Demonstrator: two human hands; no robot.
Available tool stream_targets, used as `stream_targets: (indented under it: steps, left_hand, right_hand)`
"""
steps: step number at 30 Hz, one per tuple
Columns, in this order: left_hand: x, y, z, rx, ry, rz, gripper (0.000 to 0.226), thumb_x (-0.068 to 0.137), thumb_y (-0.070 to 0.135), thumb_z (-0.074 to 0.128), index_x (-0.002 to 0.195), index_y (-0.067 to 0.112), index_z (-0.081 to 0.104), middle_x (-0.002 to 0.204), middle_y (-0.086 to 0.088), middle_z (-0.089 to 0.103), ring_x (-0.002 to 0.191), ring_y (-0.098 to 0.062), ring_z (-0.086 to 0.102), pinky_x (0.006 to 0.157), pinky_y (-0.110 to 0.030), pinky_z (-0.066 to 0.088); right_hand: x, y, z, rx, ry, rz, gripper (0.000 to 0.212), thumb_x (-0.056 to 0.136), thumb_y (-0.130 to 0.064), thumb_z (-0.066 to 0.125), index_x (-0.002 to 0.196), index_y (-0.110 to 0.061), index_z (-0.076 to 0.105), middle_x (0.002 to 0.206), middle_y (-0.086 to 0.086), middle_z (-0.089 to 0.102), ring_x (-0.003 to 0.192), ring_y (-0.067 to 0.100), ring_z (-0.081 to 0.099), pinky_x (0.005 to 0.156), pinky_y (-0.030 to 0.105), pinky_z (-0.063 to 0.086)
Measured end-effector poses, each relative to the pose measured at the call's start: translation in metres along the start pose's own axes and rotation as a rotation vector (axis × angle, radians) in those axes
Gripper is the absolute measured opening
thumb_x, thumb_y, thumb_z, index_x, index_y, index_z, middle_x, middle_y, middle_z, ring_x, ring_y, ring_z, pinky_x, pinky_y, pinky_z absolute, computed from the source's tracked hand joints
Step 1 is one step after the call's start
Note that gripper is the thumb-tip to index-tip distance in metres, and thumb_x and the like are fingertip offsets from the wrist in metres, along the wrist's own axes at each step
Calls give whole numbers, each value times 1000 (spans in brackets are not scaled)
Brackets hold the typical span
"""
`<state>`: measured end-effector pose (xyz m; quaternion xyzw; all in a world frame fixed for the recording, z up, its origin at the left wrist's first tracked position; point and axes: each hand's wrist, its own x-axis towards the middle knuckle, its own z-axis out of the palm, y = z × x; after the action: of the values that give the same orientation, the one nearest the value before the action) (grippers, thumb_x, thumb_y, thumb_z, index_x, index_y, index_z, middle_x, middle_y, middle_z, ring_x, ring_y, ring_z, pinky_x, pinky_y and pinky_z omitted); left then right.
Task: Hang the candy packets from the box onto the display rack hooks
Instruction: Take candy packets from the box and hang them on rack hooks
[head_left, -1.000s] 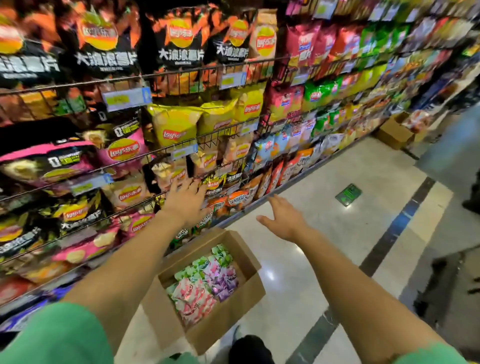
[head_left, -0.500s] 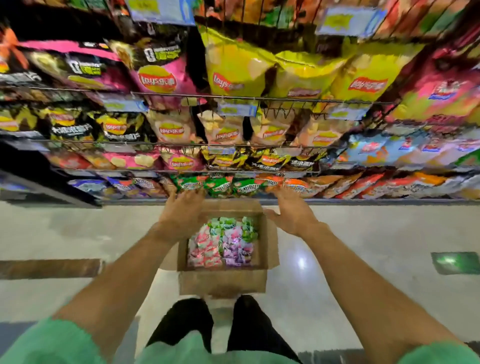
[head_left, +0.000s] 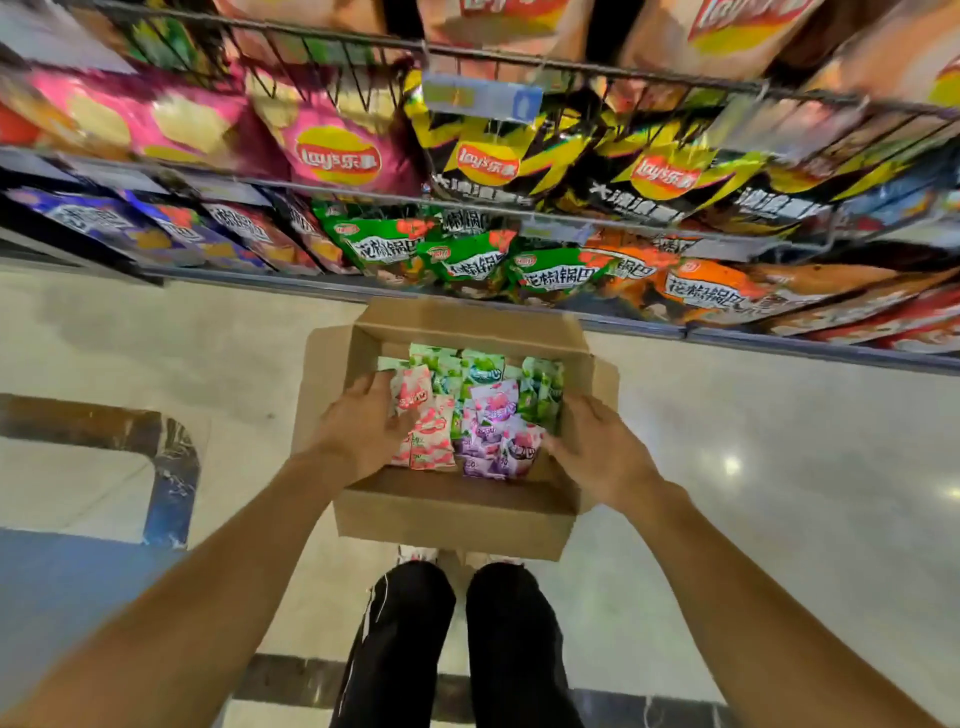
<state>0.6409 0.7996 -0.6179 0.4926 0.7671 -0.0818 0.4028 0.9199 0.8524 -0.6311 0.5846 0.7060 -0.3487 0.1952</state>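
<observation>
candy packets (head_left: 470, 410) in box (head_left: 457, 512) | box on floor (head_left: 753, 441) before shelves (head_left: 519, 213)

Box (head_left: 452, 512) open at top, flaps folded out; way in from above clear. Inside, packets (head_left: 470, 410) fill floor of box wall to wall; left hand (head_left: 363, 428) and right hand (head_left: 597, 449) take up both side edges. Bare cardboard strip at near wall. Shelf (head_left: 779, 340) edge just behind far flap, chip bags (head_left: 467, 260) overhanging it. Wire rack (head_left: 571, 67) bars above block upward reach. Floor (head_left: 779, 467) open left and right of box. Legs (head_left: 457, 639) close behind near wall.
</observation>
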Motion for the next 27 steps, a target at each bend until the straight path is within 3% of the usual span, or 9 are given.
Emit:
stream_targets:
  steps: [4,9,13,16,18,20,23,25,27]
  left_hand:
    - [71,-44,88,-120,-34,-82,57,100,44,55,148,17,38,141,-14,51,129,-37,52,102,-44,45]
    - [151,-96,177,-235,-57,-174,62,102,40,55,153,15,33,149,-14,46,136,-33,46,105,-33,38]
    - [217,-133,241,-377,-9,-274,61,100,41,59,150,14,36,144,-15,53,129,-36,54,103,-38,44]
    - [254,-150,274,-523,72,-343,55,100,38,61,144,13,41,129,-5,59,121,-27,57,88,-24,40]
    - [273,-153,286,-619,131,-402,53,99,39,64,139,12,43,118,0,53,118,-25,55,88,-24,39]
    - [289,-156,295,-695,197,-443,59,94,45,69,135,12,44,117,0,51,119,-27,57,98,-31,45]
    - [302,-158,303,-793,260,-485,76,80,52,81,134,13,43,123,-3,57,115,-27,63,102,-42,52]
    - [304,-157,304,-866,249,-515,84,66,56,87,128,15,49,120,-1,63,110,-27,65,98,-46,55]
    - [303,-154,302,-952,208,-541,77,59,56,90,117,17,57,111,0,68,101,-25,67,90,-48,58]
  right_hand:
    - [61,14,94,84,-40,32,57,103,-45,48,152,-21,33,157,6,40,132,33,51,103,42,48]
    - [138,49,202,165,-44,92,49,101,-35,56,143,-15,45,136,14,55,123,37,56,97,42,49]
    - [202,85,272,410,-40,324,36,95,-37,64,124,-17,56,115,16,67,104,36,65,90,43,52]
    - [241,107,318,691,51,526,44,85,-51,68,113,-17,64,107,17,73,81,28,71,60,31,51]
    - [254,114,336,816,86,528,29,92,-34,71,110,-12,65,94,18,71,59,14,70,44,21,45]
    - [263,120,350,882,137,511,10,93,-12,71,100,-14,66,97,16,72,59,13,66,55,18,55]
    - [268,121,358,969,181,523,24,87,-4,76,107,-11,68,98,4,70,73,10,63,54,10,51]
    - [271,120,358,1045,163,558,36,81,-4,82,115,-7,71,105,7,73,81,16,70,63,18,56]
    - [271,118,355,1081,149,560,39,79,-4,83,116,-7,72,104,7,75,78,13,72,58,20,58]
